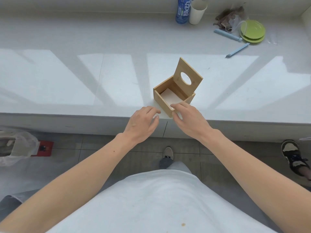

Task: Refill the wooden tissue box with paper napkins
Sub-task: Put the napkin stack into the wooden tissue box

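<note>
The wooden tissue box (162, 102) stands near the front edge of the white ledge (67, 91). Its hinged lid (188, 75), with an oval hole, is tipped up at the back. White paper napkins (169, 97) lie flat inside. My right hand (188, 117) rests on the box's near corner, fingertips on the rim over the napkins and thumb against the outer wall. My left hand (143, 122) hovers just left of the box with fingers spread, holding nothing.
At the back right of the ledge stand a blue bottle (182, 10) and a white cup (197, 11). Nearby are green plates (252, 31), a grey rag (228, 17) and two blue clips (227, 35). A plastic bag (16, 148) and another person's shoe (293, 156) are on the floor.
</note>
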